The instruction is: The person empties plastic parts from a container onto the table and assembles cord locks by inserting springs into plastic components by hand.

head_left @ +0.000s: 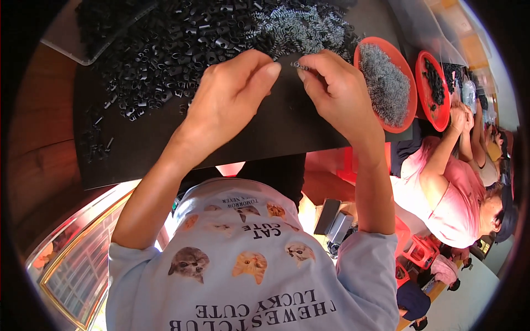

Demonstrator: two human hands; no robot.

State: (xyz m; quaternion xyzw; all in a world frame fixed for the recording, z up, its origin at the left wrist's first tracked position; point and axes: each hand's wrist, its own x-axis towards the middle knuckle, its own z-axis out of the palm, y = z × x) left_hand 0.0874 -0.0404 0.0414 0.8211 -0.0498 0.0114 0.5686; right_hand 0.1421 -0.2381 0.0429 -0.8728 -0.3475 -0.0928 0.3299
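Head view: left hand (pixel 232 96) and right hand (pixel 334 91) together, pinching small grey metal spring (pixel 300 65) over black table mat (pixel 265 132); black plastic clip pile (pixel 171 44) behind.

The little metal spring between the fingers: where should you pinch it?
Pinch the small spring at its ends, coming in from both sides. It lies sideways between the left hand and right hand, so fingertips meet each end easily, probably without squashing the coils.

Small metal part (pixel 298 65) between hands too small to identify; black pieces pile (pixel 165 38) cut off at top edge
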